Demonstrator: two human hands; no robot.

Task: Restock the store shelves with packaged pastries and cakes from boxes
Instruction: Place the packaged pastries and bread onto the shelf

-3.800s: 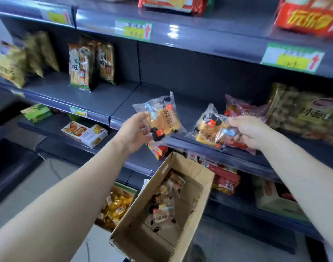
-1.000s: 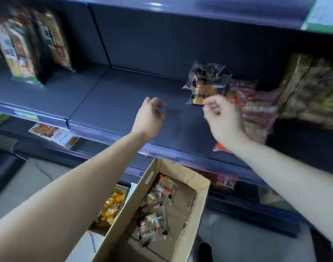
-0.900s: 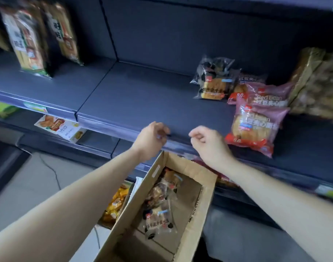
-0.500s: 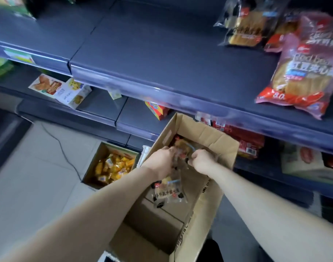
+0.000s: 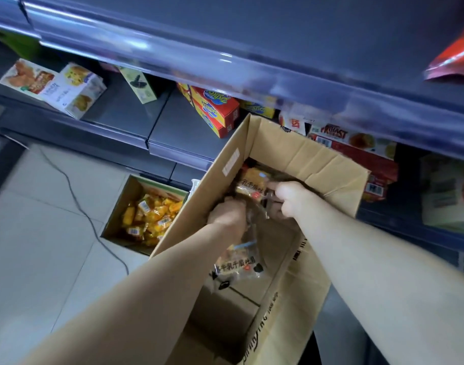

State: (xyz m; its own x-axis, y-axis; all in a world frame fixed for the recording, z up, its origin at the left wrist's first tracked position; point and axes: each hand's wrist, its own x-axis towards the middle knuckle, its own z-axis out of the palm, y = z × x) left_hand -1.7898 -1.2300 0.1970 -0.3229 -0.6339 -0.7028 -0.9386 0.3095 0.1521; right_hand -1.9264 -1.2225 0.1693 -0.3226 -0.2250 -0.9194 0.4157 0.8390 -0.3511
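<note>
Both hands have come down from the shelf edge into the cardboard box (image 5: 304,154) since a second ago, and the shelf (image 5: 252,48) now lies above and beyond them. The step in hand is, I judge, picking the next packets for restocking. The right hand (image 5: 291,200) has its fingers curled and pinches the wrapper of a pastry packet (image 5: 252,184) just left of its knuckles, at the far end of the box. The left hand (image 5: 227,214) shows only its back. Its fingers are buried among clear wrappers, so I cannot tell if it holds one. A second packet (image 5: 236,266) lies behind the left hand, nearer to the person. The next move calls for lifting the packets clear of the box wall and carrying them up to the bare shelf. Both forearms reach forward and down, almost straight, and they meet inside the box.
</note>
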